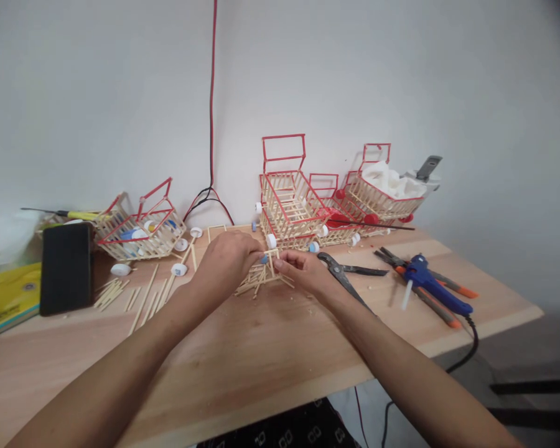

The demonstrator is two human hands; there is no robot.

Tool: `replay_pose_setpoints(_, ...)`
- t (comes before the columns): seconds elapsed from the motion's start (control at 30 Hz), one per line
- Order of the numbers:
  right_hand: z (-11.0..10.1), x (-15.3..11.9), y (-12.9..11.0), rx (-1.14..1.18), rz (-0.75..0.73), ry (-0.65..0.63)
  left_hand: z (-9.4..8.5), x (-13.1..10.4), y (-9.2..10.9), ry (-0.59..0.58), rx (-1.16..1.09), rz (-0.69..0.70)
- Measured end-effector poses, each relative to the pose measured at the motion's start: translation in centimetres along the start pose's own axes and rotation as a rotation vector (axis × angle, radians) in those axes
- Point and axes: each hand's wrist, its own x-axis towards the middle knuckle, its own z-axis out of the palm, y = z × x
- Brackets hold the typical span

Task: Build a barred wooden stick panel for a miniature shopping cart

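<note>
Between my two hands is a small frame of pale wooden sticks (271, 261), held up over a pile of loose sticks (249, 286) on the table. My left hand (233, 252) pinches the frame's left side, next to a small blue piece (264, 259) whose kind I cannot make out. On the other side, the fingertips of my right hand (301, 266) close on the frame's right edge. Just behind stands a model shopping cart (292, 205) of sticks with a red handle and white bottle-cap wheels.
More model carts stand along the wall, one with white tissue (392, 180). Pliers (436, 298), a blue glue gun (432, 283) and black-handled cutters (343, 274) lie to the right. At left are a black phone (66, 267), a yellow packet (12, 298) and cut sticks (154, 305).
</note>
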Motion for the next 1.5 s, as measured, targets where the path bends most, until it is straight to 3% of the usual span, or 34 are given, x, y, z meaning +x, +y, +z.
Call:
replay_pose_setpoints(0.43, -0.1, 0.0, -0.4, -0.053, 0.024, -0.032, -0.1, -0.1, 0.0, -0.012, 0.019, -0.003)
replay_pose_setpoints(0.6, -1.2, -0.1, -1.4, -0.045, -0.023, 0.072, -1.0, -0.3, 0.0, -0.142, -0.149, -0.071)
replay_pose_setpoints(0.83, -1.7, 0.3, 0.8, -0.577, -0.087, 0.165, 0.7, -2.3, 1.0, -0.264, -0.296, -0.207)
replay_pose_setpoints(1.1, -2.5, -0.5, 0.5, -0.836, 0.052, 0.045, 2.2, -5.7, 0.6, -0.253, -0.381, -0.363)
replay_pose_setpoints(1.3, -2.3, -0.6, 0.6, -0.915, 0.093, 0.005, 3.1, -6.3, 0.1, -0.221, -0.387, -0.35)
replay_pose_setpoints(1.5, -2.3, -0.4, 0.8, -0.949, 0.067, 0.006, 3.1, -4.8, -0.5, -0.212, -0.467, -0.236)
